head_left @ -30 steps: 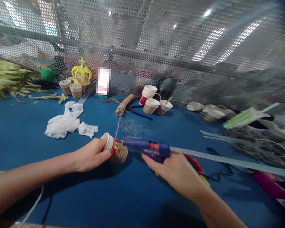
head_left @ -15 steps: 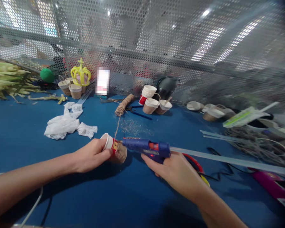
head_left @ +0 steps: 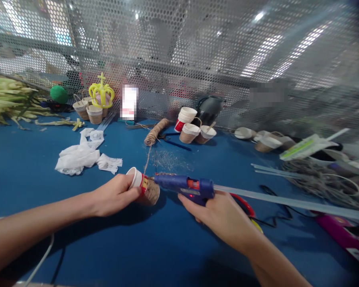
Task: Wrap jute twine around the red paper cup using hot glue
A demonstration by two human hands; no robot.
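My left hand (head_left: 116,194) is closed around a small paper cup (head_left: 152,192), tilted on its side, with its lower part wrapped in brown twine and a red printed band showing near the white rim. A strand of twine (head_left: 147,160) runs from the cup up to a twine roll (head_left: 156,132) on the table. In my right hand (head_left: 215,211) is a blue hot glue gun (head_left: 184,185), its red light lit and a long clear glue stick (head_left: 257,194) sticking out the back. The nozzle is at the cup's wrapped side, by the strand; whether it touches, I cannot tell.
Behind the roll lie blue-handled pliers (head_left: 178,143), beside twine-wrapped cups (head_left: 190,133). Crumpled white tissue (head_left: 77,158) is at left, near a yellow crown (head_left: 101,93) and corn husks (head_left: 8,97). Red-handled scissors (head_left: 245,205) lie under my right wrist, near a black cord (head_left: 277,199).
Almost nothing differs. Both hands, the cup and the glue gun hold nearly the same positions, and the view has shifted very slightly.
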